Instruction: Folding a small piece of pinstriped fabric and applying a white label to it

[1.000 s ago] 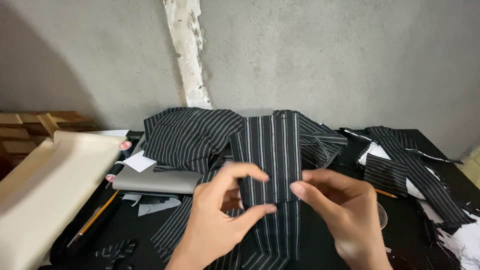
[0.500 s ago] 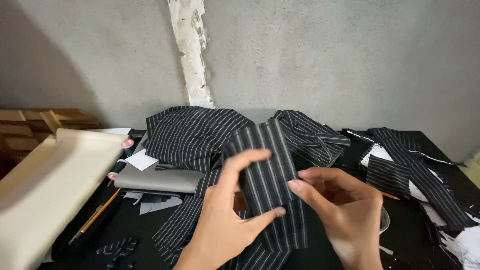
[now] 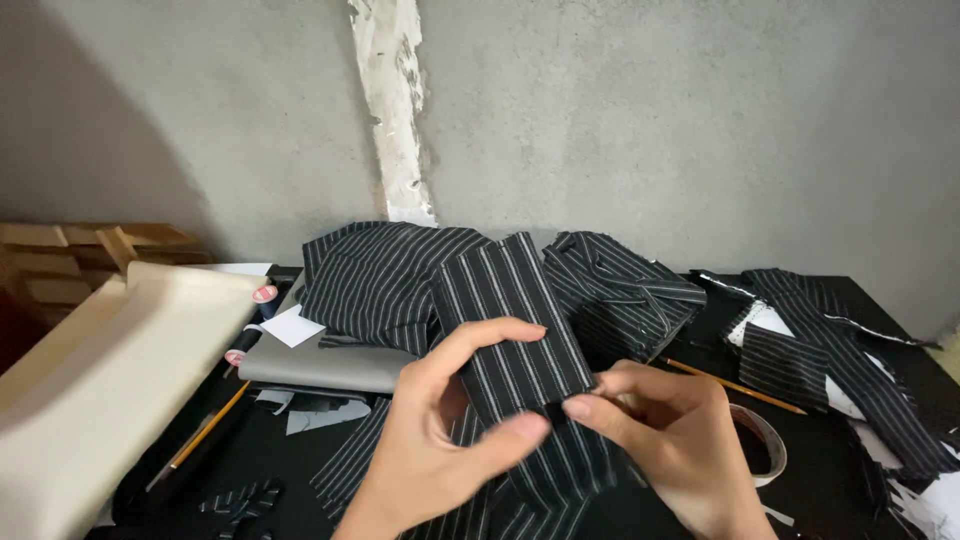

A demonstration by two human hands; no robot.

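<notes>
Your two hands meet low at centre, fingertips close together

Your left hand [image 3: 440, 440] curls, thumb and forefinger pinched shut; your right hand [image 3: 665, 440] faces it, fingers bent inward, thumb tip forward; both wrists rise from below.

A bare grey concrete wall [image 3: 650, 130], split by a rough white plaster strip [image 3: 392, 110], rises behind the black worktable [image 3: 830, 490], with stacked wooden pieces [image 3: 70, 260] to the table's left.

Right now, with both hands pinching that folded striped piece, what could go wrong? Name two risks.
1. The left hand and right hand grip only the lower end of the striped fabric piece, so its fold may slip open.
2. The pencil and tape roll lie close by the right hand; a wide movement could knock them.
</notes>
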